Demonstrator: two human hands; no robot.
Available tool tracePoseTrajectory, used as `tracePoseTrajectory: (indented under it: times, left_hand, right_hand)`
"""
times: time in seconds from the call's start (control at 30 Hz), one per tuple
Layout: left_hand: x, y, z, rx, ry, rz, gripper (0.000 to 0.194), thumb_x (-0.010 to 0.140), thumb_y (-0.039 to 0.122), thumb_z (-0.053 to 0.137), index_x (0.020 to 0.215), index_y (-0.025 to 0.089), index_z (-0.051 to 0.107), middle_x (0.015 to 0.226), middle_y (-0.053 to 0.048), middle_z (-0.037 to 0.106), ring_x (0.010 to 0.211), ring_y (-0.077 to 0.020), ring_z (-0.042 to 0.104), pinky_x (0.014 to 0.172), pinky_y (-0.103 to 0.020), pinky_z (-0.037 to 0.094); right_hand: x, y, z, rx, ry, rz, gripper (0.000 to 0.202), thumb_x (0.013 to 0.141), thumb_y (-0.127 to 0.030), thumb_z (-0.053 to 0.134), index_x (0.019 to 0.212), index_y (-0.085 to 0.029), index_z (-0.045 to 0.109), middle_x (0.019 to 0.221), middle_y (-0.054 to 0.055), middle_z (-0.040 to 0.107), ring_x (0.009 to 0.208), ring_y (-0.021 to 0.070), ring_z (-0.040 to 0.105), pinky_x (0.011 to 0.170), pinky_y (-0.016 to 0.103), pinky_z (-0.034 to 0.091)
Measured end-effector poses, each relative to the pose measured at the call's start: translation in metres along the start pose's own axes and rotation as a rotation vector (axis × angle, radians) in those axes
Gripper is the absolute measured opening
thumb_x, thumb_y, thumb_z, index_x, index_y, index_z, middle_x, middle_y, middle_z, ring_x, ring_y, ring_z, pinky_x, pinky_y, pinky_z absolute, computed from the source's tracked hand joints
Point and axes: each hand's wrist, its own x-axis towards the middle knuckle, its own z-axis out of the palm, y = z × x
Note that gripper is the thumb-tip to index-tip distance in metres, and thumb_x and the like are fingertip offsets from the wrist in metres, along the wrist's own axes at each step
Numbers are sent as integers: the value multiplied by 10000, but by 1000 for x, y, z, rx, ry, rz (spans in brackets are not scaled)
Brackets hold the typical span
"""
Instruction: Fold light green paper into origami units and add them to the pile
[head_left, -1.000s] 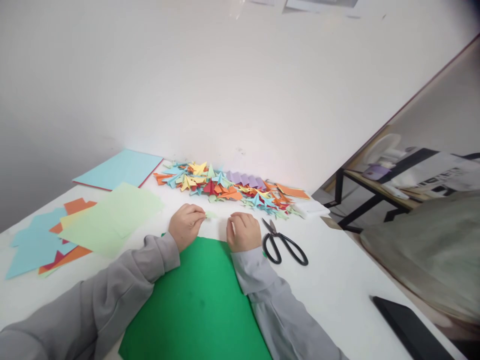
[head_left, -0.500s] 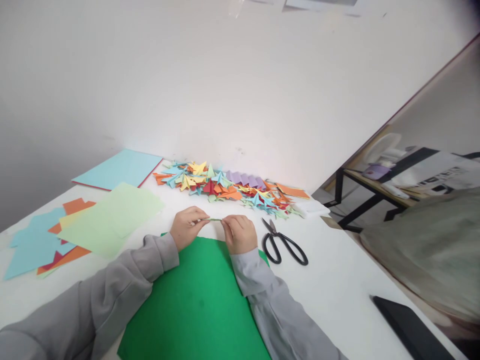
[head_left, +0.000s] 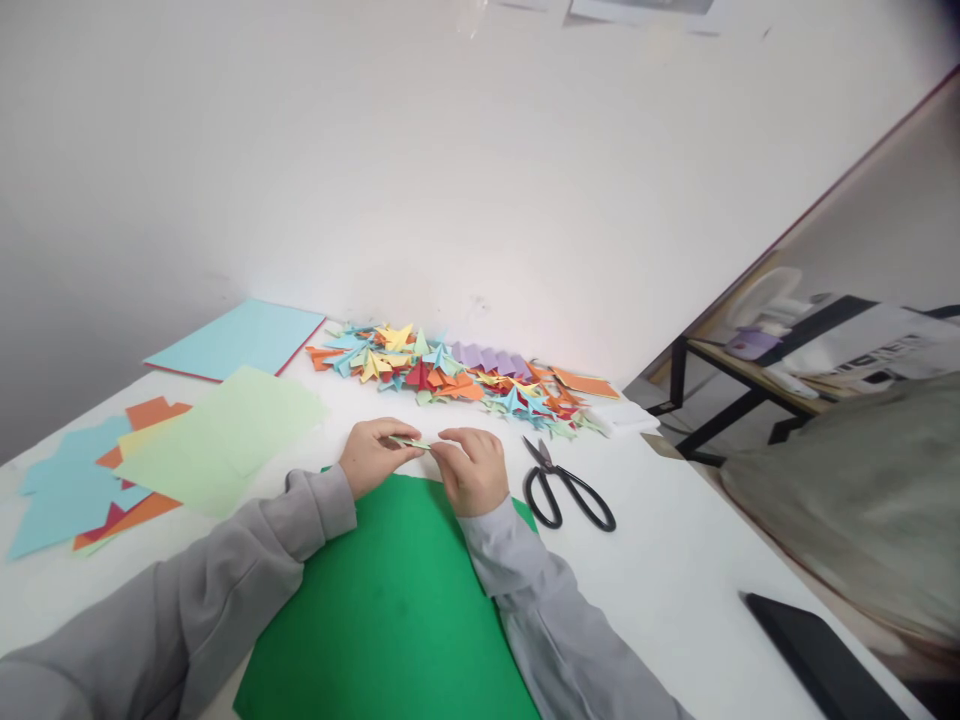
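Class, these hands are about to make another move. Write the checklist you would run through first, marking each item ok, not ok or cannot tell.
1. Left hand grips the small pale green paper: ok, it is pinched at the fingertips.
2. Right hand has a firm hold too: cannot tell; its fingertips are at the paper's right end.
3. Edges of that paper line up: cannot tell, too small to judge.
4. Scissors clear of both hands: ok, they lie to the right of the right hand.
5. Scissors closed: not ok, the blades are apart.
6. Sleeves clear of the green sheet: not ok, both overlap it in this view.
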Motion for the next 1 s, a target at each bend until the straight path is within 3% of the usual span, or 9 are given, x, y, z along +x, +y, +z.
tracePoseTrajectory:
  times: [0.3, 0.43, 0.6, 0.83, 1.0]
  left_hand:
    - [0, 2, 0, -101, -31, 7, 101, 532, 214, 702, 576, 133, 659, 617, -47, 642, 602, -147, 591, 582, -260, 484]
    - [-1, 6, 1, -125, -68, -66, 125, 507, 215, 716, 580, 128, 665, 621, -49, 649, 604, -148, 590, 594, -265, 479]
    - [-1, 8, 0, -232, -86, -180, 180, 493, 218, 723, 646, 134, 677, 672, -46, 669, 644, -152, 596, 633, -274, 477]
    - [-1, 3, -2, -287, -141, -154, 147, 509, 212, 720, 616, 123, 673, 642, -45, 657, 603, -134, 576, 585, -254, 464]
    - [-1, 5, -1, -298, -154, -158, 151, 517, 219, 717, 632, 129, 676, 655, -44, 661, 620, -139, 583, 615, -264, 476]
  right_hand:
    - [2, -5, -4, 23, -130, -5, 166, 761, -249, 516, 894, -167, 573, 833, 55, 626, 797, 174, 517, 729, 328, 331]
    - [2, -3, -1, 28, -94, -42, 84, 781, -192, 496, 790, -175, 579, 692, 12, 637, 676, 139, 518, 705, 305, 327]
    - [-2, -1, 2, 57, -75, 19, 85, 784, -183, 481, 754, -170, 560, 687, 21, 626, 689, 143, 522, 684, 292, 328]
    - [-2, -2, 2, 70, -148, -3, 108, 784, -215, 473, 801, -162, 565, 683, 29, 628, 691, 146, 534, 717, 298, 334]
    - [-4, 2, 5, 70, -98, -25, 138, 796, -204, 465, 761, -171, 594, 601, 12, 629, 622, 128, 548, 683, 283, 342]
